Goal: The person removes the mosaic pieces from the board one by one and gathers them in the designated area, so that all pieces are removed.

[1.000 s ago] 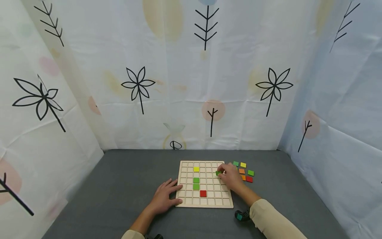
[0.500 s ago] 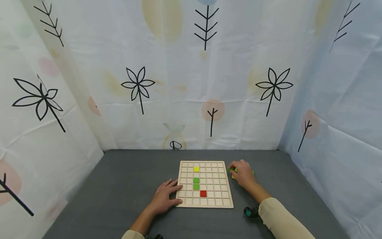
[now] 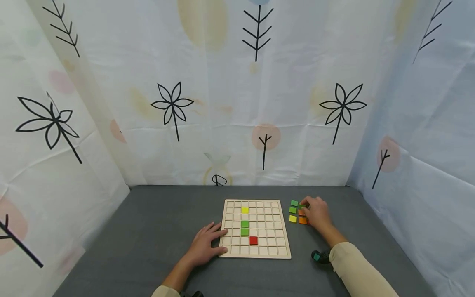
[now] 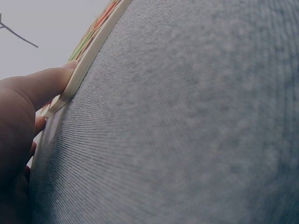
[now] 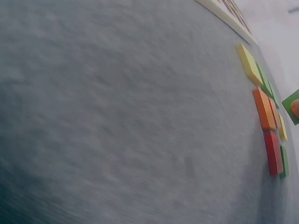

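Note:
A square wooden grid board [image 3: 268,236] lies on the table, with a yellow tile [image 3: 245,210], two green tiles, the upper one [image 3: 245,224], and a red tile [image 3: 253,240] in its cells. My left hand [image 3: 203,245] rests at the board's left side, thumb and fingers touching the edge. The left wrist view shows its thumb [image 4: 51,84] on the frame. Over the loose tiles at the board's right, my right hand [image 3: 317,211] pinches a green tile [image 5: 290,103], raised above the others. That hand partly covers the group in the head view.
Loose tiles lie right of the board, including a yellow one [image 3: 292,219], a green one [image 3: 294,203], an orange one [image 3: 302,220] and a red one [image 5: 273,154]. Grey cloth [image 3: 167,214] covers the table. Printed curtains [image 3: 230,103] stand around it.
My right hand has moved right, from over the board's upper right to the loose tiles, with the green tile in its fingers. The left hand and board tiles stay put.

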### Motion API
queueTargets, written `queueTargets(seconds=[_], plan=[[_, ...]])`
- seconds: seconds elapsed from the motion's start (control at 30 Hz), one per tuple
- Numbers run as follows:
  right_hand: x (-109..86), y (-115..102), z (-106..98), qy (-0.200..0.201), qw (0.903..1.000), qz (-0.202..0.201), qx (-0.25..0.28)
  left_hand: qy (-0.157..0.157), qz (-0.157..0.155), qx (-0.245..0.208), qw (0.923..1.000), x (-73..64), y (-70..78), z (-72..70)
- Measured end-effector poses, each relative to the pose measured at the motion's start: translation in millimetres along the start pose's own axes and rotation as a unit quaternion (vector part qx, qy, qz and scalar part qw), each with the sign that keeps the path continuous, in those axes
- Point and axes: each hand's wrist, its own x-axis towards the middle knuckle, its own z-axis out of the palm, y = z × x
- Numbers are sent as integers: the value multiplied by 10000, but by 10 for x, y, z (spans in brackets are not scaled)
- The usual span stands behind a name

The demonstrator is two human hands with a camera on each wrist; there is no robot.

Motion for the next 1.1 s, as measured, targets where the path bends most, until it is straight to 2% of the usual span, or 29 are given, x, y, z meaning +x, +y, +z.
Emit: queueTargets(seconds=[0.33,0.67,0.87,1.1], plan=[[24,186,-107,-136,9969,741,222,-38,27,-55,10000,-1,27,-12],[23,295,-76,-389,9907,1261,321,-38,125,-58,9999,-1,13,-13],[32,331,-82,-544,9895,1309,269,-31,89,-74,9999,-7,14,-13],[53,335,-106,-807,9894,1202,-130,-15,65,-83,9999,-6,2,-6]])
